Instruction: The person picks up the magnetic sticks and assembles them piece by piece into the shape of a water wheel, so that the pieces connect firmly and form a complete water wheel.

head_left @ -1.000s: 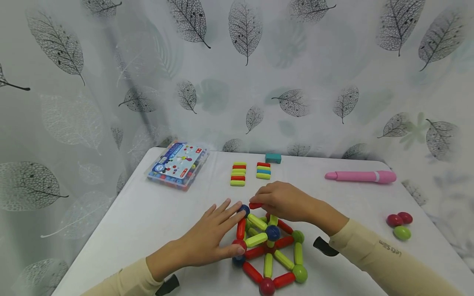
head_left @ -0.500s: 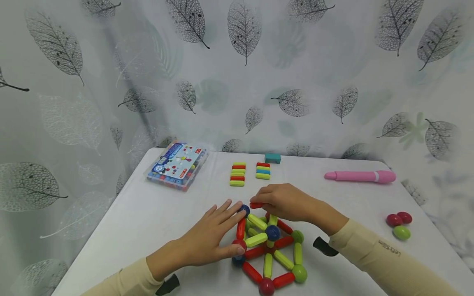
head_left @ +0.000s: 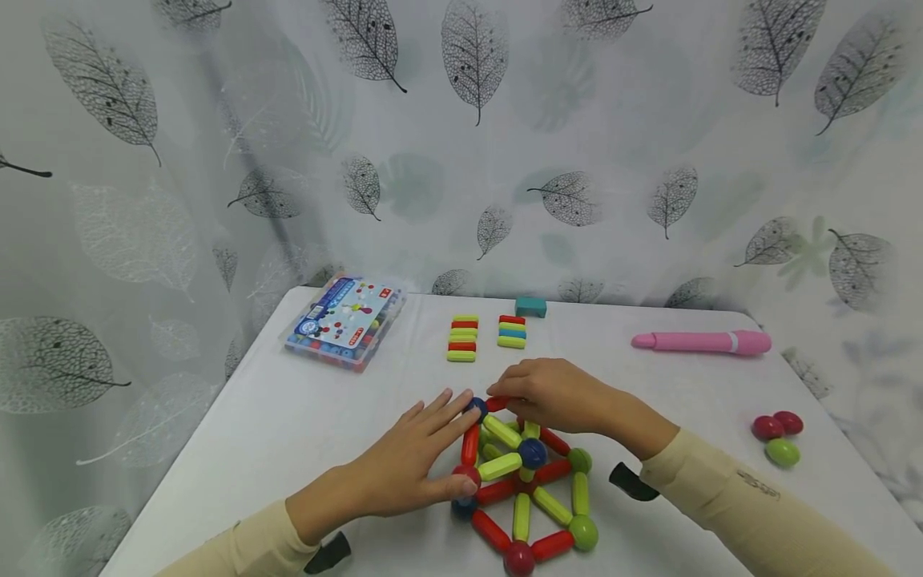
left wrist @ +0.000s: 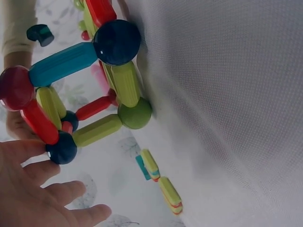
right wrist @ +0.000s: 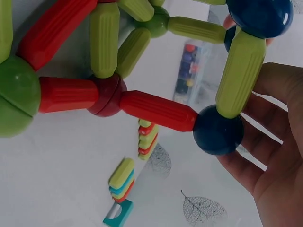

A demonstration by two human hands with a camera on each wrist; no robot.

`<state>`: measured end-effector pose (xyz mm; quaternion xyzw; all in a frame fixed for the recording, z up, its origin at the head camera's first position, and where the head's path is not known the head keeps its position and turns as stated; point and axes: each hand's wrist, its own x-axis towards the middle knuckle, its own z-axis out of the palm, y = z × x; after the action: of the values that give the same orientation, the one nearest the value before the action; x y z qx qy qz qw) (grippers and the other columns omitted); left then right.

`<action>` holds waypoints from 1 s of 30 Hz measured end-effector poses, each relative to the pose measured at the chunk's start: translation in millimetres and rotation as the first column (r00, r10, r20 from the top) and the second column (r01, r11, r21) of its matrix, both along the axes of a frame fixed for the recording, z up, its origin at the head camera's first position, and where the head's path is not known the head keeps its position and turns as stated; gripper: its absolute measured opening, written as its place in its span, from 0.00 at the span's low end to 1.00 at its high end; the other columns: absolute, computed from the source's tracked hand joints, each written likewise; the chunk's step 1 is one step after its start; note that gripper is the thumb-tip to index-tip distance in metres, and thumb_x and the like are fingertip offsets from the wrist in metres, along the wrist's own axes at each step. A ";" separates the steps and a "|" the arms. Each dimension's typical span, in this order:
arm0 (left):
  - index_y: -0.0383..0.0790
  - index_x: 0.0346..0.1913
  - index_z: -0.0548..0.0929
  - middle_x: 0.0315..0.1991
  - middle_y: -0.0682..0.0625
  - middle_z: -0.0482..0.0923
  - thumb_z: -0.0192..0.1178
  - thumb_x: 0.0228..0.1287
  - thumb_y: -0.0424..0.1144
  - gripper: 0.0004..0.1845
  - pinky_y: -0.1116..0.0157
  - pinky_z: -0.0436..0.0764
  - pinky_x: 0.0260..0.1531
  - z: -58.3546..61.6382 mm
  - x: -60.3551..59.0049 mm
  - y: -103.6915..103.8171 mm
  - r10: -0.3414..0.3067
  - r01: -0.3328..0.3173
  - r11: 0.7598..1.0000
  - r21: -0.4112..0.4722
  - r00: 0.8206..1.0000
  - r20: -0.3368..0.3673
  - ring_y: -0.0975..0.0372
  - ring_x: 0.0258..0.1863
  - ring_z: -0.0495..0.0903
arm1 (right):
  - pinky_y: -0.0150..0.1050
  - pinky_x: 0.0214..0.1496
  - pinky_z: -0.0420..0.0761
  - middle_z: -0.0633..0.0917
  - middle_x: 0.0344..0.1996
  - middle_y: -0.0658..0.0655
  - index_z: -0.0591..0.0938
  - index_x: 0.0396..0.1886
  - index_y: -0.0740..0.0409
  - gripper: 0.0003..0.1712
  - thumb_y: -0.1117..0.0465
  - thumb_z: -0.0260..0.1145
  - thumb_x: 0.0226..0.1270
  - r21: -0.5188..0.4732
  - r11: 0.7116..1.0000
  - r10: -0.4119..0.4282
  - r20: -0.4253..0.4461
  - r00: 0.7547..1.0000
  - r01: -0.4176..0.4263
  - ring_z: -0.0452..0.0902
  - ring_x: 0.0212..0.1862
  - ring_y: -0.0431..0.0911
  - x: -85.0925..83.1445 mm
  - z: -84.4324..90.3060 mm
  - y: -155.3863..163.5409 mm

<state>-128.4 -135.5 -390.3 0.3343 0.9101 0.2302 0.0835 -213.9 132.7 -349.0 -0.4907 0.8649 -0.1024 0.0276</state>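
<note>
The toy frame of coloured rods and balls stands on the white table, at the near middle, between the two forearms; its lowest ball is cut by the bottom edge of the head view. The left hand lies flat beside the frame with fingers straight and spread, fingertips touching a blue ball at the far left corner and the thumb against a red ball; the left wrist view shows only part of the fingers, which are straight there too. The right hand curls over the far side of the frame and pinches a red rod next to that blue ball; most of the rod is covered by the fingers, and the right wrist view does not show this hand. Behind lie two stacks of rods, a toy box, a small teal block and a pink pen; three balls sit near the right edge.
</note>
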 end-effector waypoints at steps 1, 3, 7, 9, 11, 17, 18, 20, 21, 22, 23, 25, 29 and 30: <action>0.59 0.82 0.54 0.83 0.59 0.43 0.47 0.67 0.75 0.46 0.38 0.52 0.75 0.0 0.0 -0.1 -0.001 0.001 1.000 0.004 1.000 0.002 0.53 0.83 0.42 | 0.44 0.57 0.84 0.88 0.51 0.49 0.86 0.60 0.51 0.20 0.59 0.71 0.68 -0.006 1.000 -0.015 0.008 1.000 0.015 0.84 0.54 0.44 0.5 0.6 1.8; 0.59 0.82 0.53 0.83 0.60 0.43 0.47 0.67 0.75 0.46 0.39 0.52 0.75 0.1 -0.2 -0.3 -0.001 0.001 1.000 0.007 1.000 0.007 0.54 0.83 0.42 | 0.45 0.58 0.84 0.87 0.53 0.49 0.85 0.60 0.50 0.20 0.59 0.71 0.69 -0.019 0.999 -0.049 0.012 0.999 0.050 0.83 0.56 0.45 1.8 2.1 6.6; 0.60 0.82 0.54 0.83 0.60 0.43 0.49 0.67 0.75 0.46 0.39 0.53 0.75 0.7 -0.8 -0.9 -0.001 0.001 1.000 0.026 1.000 0.013 0.53 0.82 0.43 | 0.49 0.59 0.84 0.85 0.58 0.52 0.84 0.62 0.50 0.23 0.59 0.72 0.68 -0.063 0.991 -0.117 -0.004 0.993 0.116 0.81 0.61 0.49 5.5 6.4 19.6; 0.60 0.82 0.54 0.83 0.60 0.43 0.50 0.67 0.73 0.45 0.40 0.53 0.75 1.4 -1.6 -0.9 0.001 -0.002 0.999 0.042 1.000 0.027 0.53 0.82 0.43 | 0.49 0.58 0.84 0.85 0.59 0.52 0.83 0.62 0.50 0.23 0.58 0.72 0.68 -0.085 0.984 -0.157 -0.010 0.988 0.155 0.80 0.62 0.50 8.4 8.3 27.8; 0.61 0.82 0.55 0.83 0.61 0.43 0.51 0.69 0.70 0.43 0.40 0.54 0.76 1.9 -3.1 -1.2 0.005 -0.008 0.998 0.065 0.999 0.043 0.54 0.82 0.43 | 0.49 0.57 0.84 0.85 0.58 0.51 0.83 0.62 0.50 0.23 0.58 0.73 0.67 -0.101 0.975 -0.200 -0.007 0.980 0.198 0.81 0.61 0.50 12.7 9.1 37.5; 0.57 0.81 0.58 0.82 0.60 0.48 0.51 0.74 0.62 0.37 0.41 0.57 0.75 6.0 -11.9 -0.6 0.018 -0.026 0.991 0.132 0.998 0.057 0.55 0.82 0.45 | 0.45 0.51 0.87 0.86 0.51 0.48 0.86 0.57 0.47 0.19 0.59 0.73 0.66 -0.066 0.959 -0.278 0.003 0.961 0.277 0.84 0.53 0.46 31.8 0.6 67.9; 0.57 0.81 0.58 0.82 0.59 0.49 0.51 0.75 0.62 0.37 0.40 0.57 0.75 7.0 -13.7 -0.1 0.019 -0.026 0.990 0.138 0.998 0.056 0.55 0.82 0.46 | 0.44 0.49 0.87 0.87 0.49 0.47 0.86 0.55 0.47 0.18 0.59 0.74 0.66 -0.050 0.960 -0.277 0.005 0.961 0.277 0.84 0.52 0.45 35.0 -2.6 71.5; 0.57 0.81 0.59 0.82 0.59 0.51 0.51 0.75 0.61 0.36 0.41 0.57 0.74 8.5 -17.3 0.9 0.018 -0.027 0.989 0.145 0.998 0.061 0.55 0.82 0.46 | 0.41 0.47 0.88 0.86 0.46 0.46 0.87 0.53 0.47 0.17 0.59 0.75 0.63 -0.012 0.963 -0.269 0.008 0.963 0.269 0.84 0.49 0.44 40.5 -10.8 76.8; 0.56 0.81 0.60 0.82 0.58 0.52 0.50 0.76 0.61 0.35 0.40 0.57 0.74 8.8 -19.1 1.5 0.015 -0.024 0.989 0.145 0.998 0.063 0.54 0.82 0.46 | 0.41 0.46 0.88 0.86 0.45 0.46 0.88 0.52 0.47 0.17 0.59 0.76 0.62 0.009 0.965 -0.264 0.009 0.965 0.264 0.84 0.48 0.44 42.9 -15.6 78.9; 0.56 0.80 0.60 0.81 0.59 0.53 0.50 0.75 0.61 0.35 0.41 0.58 0.74 8.6 -20.8 2.1 0.014 -0.023 0.990 0.140 0.998 0.067 0.55 0.82 0.47 | 0.40 0.45 0.88 0.86 0.45 0.46 0.88 0.51 0.47 0.18 0.59 0.77 0.61 0.031 0.966 -0.255 0.007 0.967 0.255 0.84 0.47 0.43 45.0 -21.0 80.6; 0.56 0.80 0.61 0.81 0.59 0.54 0.50 0.75 0.62 0.35 0.41 0.58 0.74 8.4 -22.0 2.4 0.012 -0.022 0.990 0.137 0.997 0.074 0.55 0.82 0.47 | 0.39 0.44 0.88 0.86 0.44 0.46 0.88 0.51 0.47 0.18 0.59 0.78 0.60 0.052 0.968 -0.246 0.007 0.969 0.246 0.84 0.46 0.43 46.6 -26.5 81.7; 0.56 0.79 0.63 0.80 0.59 0.56 0.51 0.74 0.63 0.35 0.41 0.58 0.74 8.1 -23.5 3.0 0.010 -0.021 0.992 0.127 0.996 0.086 0.56 0.82 0.47 | 0.37 0.43 0.88 0.86 0.42 0.46 0.89 0.50 0.47 0.19 0.58 0.79 0.59 0.087 0.969 -0.232 0.001 0.973 0.231 0.84 0.44 0.41 48.3 -37.9 83.5; 0.56 0.79 0.64 0.79 0.59 0.58 0.53 0.73 0.64 0.36 0.40 0.59 0.74 7.3 -24.0 3.4 0.012 -0.023 0.993 0.115 0.995 0.102 0.56 0.81 0.49 | 0.34 0.42 0.87 0.85 0.40 0.43 0.89 0.50 0.46 0.18 0.58 0.78 0.59 0.115 0.969 -0.221 0.013 0.975 0.218 0.82 0.41 0.38 47.5 -55.6 86.2; 0.56 0.79 0.64 0.79 0.58 0.59 0.53 0.73 0.64 0.36 0.40 0.59 0.74 7.2 -24.0 3.5 0.012 -0.024 0.993 0.115 0.995 0.102 0.56 0.81 0.49 | 0.34 0.42 0.87 0.85 0.39 0.43 0.89 0.50 0.46 0.17 0.58 0.78 0.59 0.114 0.968 -0.226 0.021 0.974 0.222 0.82 0.41 0.38 46.8 -58.0 86.8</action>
<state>-152.4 -131.9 -383.1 0.3184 0.8927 0.3001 0.1076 -167.1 219.5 -406.9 -0.3859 0.9184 -0.0651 0.0575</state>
